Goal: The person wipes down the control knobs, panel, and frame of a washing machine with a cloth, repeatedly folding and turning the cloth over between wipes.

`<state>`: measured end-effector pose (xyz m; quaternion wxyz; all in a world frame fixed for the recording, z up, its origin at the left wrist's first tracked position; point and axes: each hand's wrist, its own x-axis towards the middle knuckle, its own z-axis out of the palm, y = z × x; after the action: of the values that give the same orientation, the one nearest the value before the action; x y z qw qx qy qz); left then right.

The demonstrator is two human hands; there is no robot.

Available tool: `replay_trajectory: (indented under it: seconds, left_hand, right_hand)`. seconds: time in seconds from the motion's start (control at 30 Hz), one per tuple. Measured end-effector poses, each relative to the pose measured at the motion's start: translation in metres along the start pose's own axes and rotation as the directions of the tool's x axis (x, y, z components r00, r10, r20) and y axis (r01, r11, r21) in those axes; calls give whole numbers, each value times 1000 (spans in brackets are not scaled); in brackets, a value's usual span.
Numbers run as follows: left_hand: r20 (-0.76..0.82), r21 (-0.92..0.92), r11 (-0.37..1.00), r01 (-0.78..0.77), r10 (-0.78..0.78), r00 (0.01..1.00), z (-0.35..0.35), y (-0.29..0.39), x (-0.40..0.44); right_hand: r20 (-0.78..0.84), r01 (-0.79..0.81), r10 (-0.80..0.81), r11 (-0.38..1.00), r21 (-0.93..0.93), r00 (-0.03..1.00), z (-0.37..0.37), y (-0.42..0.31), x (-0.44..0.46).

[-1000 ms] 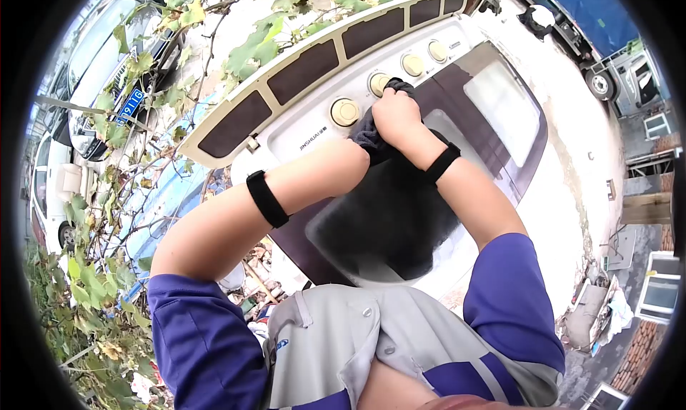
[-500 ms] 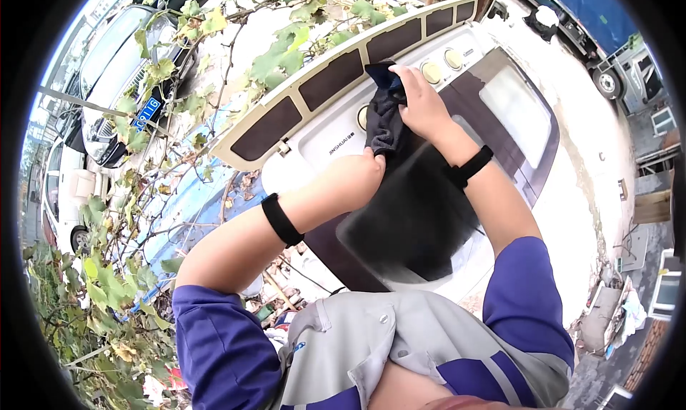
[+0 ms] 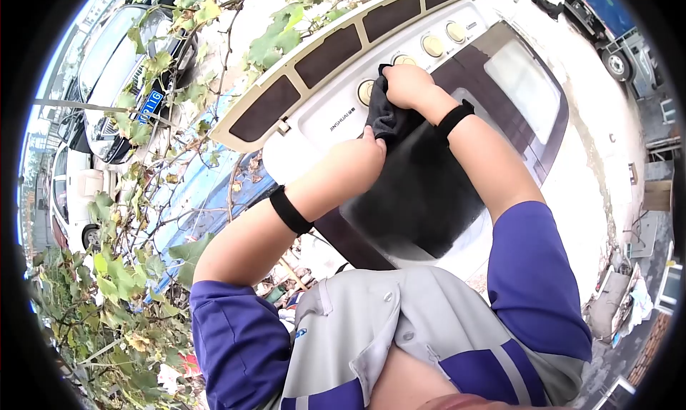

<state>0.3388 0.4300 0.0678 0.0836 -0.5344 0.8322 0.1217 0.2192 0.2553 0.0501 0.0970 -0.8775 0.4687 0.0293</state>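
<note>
A narrow piece of dark grey cloth (image 3: 384, 117), shaped somewhat like a sock, is stretched between my hands. My left hand (image 3: 361, 160) is closed on its lower end, thumb on top. The upper end is gripped in my right hand (image 3: 409, 88), its fingers curled around the fabric. Beneath the cloth is a twin-tub washing machine (image 3: 314, 133) with a white control panel. Its round knobs (image 3: 431, 46) run along the panel, one partly behind my right hand. The dark tub area (image 3: 407, 199) lies below my hands.
A raised cream lid with brown panels (image 3: 327, 58) borders the machine's far side. Vine leaves (image 3: 275, 46) hang close on the left. Parked cars (image 3: 107, 81) stand beyond them, and a truck with a blue cover (image 3: 604, 6) at the upper right.
My right hand has moved down and left, nearer my left hand. The cloth's upper end, which stuck out above the fingers, is now gathered in the grip. The view has shifted slightly.
</note>
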Motion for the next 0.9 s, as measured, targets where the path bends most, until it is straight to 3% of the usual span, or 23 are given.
replay_trajectory:
  seconds: [0.17, 0.37, 0.5, 0.57, 0.63, 0.7, 0.77, 0.83, 0.87, 0.9]
  left_hand:
    - [28, 72, 993, 98, -101, 995, 4, 18, -17]
    - [-96, 75, 995, 71, -64, 993, 16, 6, -31]
    - [-91, 106, 994, -9, 19, 996, 9, -7, -21]
    - [-94, 2, 1000, -15, 15, 995, -5, -13, -1]
    - [-113, -19, 999, -51, 48, 992, -13, -22, 31]
    - [-115, 7, 998, -57, 57, 992, -14, -16, 59]
    - [-67, -21, 999, -41, 40, 997, -16, -16, 72]
    - [44, -98, 995, -1, 5, 999, -41, -8, 68]
    - [-5, -89, 996, -11, 10, 1000, -24, -20, 77]
    - [45, -160, 985, 65, -58, 997, -31, -22, 72]
  right_hand:
    - [23, -23, 23, 1000, -12, 999, 2, -6, -8]
    - [17, -35, 35, 999, 20, 999, -1, -13, -30]
    - [95, 59, -82, 973, 224, 992, -20, 0, -35]
    - [-332, 125, -63, 978, 167, 941, -18, 16, -25]
    - [-526, 83, -77, 996, -12, 847, -25, 28, -9]
    - [-231, 64, -84, 994, -91, 969, -15, 39, 9]
    - [-264, 8, -28, 997, -78, 964, 2, 37, 8]
    - [-198, 41, -52, 997, -62, 979, 5, 34, -5]
    - [-172, 52, -59, 998, -45, 983, 7, 35, -11]
    - [-158, 65, -70, 997, -32, 985, 5, 36, -13]
